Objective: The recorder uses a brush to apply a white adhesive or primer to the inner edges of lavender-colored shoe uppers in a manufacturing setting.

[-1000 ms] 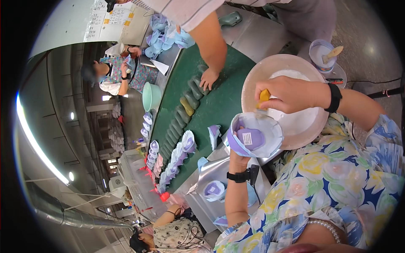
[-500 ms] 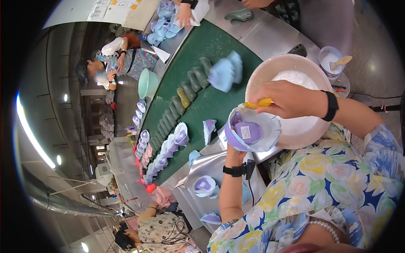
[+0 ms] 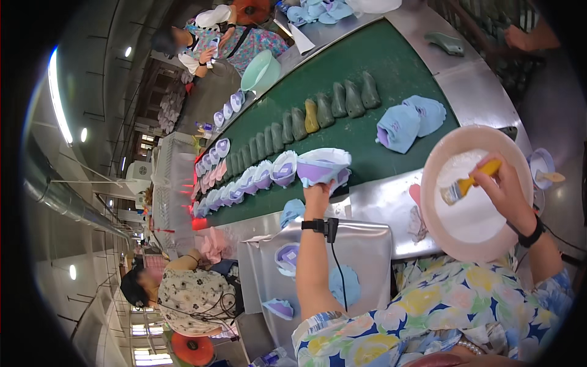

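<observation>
My left hand [image 3: 318, 196] grips a light blue and purple shoe upper [image 3: 321, 160] from below, at the near edge of the green belt. It is held at the end of a row of similar cup-shaped uppers [image 3: 263, 177]. Closed around the yellow handle of a flat paintbrush [image 3: 465, 186], my right hand [image 3: 504, 192] is over a pink basin [image 3: 437, 229]. The bristles are down at the white liquid [image 3: 471, 223] in the basin. Two more blue uppers [image 3: 403, 125] lie on the belt beyond the basin.
Dark green shoe lasts [image 3: 339, 101] and a yellow one [image 3: 312, 116] line the green belt [image 3: 397, 67]. Below my left arm, loose uppers [image 3: 287, 257] lie on a silver-covered surface [image 3: 373, 244]. A white-filled pot [image 3: 541, 165] with a brush stands beyond the basin. Other people [image 3: 189, 290] are nearby.
My left hand has carried the shoe upper away from the basin to the row on the belt. My right hand has lowered the brush from the upper's rim into the basin. The view has turned.
</observation>
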A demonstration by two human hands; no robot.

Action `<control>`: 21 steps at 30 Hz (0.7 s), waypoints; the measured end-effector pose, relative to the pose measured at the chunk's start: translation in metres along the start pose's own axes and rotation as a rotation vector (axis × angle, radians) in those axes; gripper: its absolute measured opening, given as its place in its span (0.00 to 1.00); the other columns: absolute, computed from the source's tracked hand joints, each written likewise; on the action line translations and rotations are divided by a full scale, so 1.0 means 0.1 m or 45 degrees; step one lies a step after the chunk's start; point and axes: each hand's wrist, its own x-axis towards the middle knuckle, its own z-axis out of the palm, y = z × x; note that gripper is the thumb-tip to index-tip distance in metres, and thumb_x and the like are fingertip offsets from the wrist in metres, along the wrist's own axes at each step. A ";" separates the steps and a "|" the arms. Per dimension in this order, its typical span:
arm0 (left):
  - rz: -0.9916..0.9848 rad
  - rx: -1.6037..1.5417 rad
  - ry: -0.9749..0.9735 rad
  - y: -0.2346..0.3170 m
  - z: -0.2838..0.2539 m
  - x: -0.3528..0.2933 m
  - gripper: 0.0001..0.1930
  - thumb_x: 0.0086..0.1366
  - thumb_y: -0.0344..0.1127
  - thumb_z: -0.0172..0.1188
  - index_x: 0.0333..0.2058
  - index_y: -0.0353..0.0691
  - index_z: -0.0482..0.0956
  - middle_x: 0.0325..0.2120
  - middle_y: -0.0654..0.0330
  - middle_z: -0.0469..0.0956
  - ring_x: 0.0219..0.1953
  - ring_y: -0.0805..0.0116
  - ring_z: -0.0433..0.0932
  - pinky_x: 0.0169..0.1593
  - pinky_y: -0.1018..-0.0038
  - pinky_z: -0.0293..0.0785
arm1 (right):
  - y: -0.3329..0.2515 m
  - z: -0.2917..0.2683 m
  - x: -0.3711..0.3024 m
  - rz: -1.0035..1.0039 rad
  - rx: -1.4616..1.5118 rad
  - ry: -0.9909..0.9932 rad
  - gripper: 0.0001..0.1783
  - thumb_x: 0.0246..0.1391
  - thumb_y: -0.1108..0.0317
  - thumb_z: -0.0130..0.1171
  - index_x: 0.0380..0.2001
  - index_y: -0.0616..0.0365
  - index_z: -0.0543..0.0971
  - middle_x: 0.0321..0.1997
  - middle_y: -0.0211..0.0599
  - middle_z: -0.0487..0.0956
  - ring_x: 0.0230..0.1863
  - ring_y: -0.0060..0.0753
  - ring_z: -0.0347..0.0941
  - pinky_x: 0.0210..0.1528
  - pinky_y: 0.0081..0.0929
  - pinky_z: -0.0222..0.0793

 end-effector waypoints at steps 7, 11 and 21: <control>0.442 1.348 0.332 -0.23 -1.40 1.29 0.16 0.69 0.35 0.56 0.54 0.38 0.74 0.52 0.52 0.76 0.54 0.55 0.76 0.54 0.56 0.75 | 0.14 0.02 -0.04 0.209 0.142 -0.057 0.08 0.62 0.73 0.57 0.42 0.62 0.70 0.38 0.38 0.77 0.40 0.25 0.77 0.42 0.21 0.75; -0.247 0.869 0.582 -0.44 -1.29 1.13 0.29 0.62 0.43 0.64 0.59 0.38 0.70 0.55 0.54 0.75 0.58 0.58 0.71 0.56 0.62 0.69 | 0.30 -0.03 -0.13 0.261 0.119 -0.042 0.08 0.63 0.72 0.57 0.42 0.62 0.70 0.37 0.37 0.76 0.40 0.24 0.77 0.41 0.20 0.74; 0.658 1.865 -0.186 -0.06 -0.07 0.15 0.18 0.52 0.25 0.55 0.45 0.35 0.75 0.36 0.38 0.81 0.42 0.34 0.79 0.45 0.49 0.75 | 0.31 -0.19 -0.05 0.145 -0.299 -0.169 0.09 0.61 0.69 0.59 0.39 0.61 0.72 0.27 0.34 0.76 0.30 0.23 0.74 0.34 0.22 0.69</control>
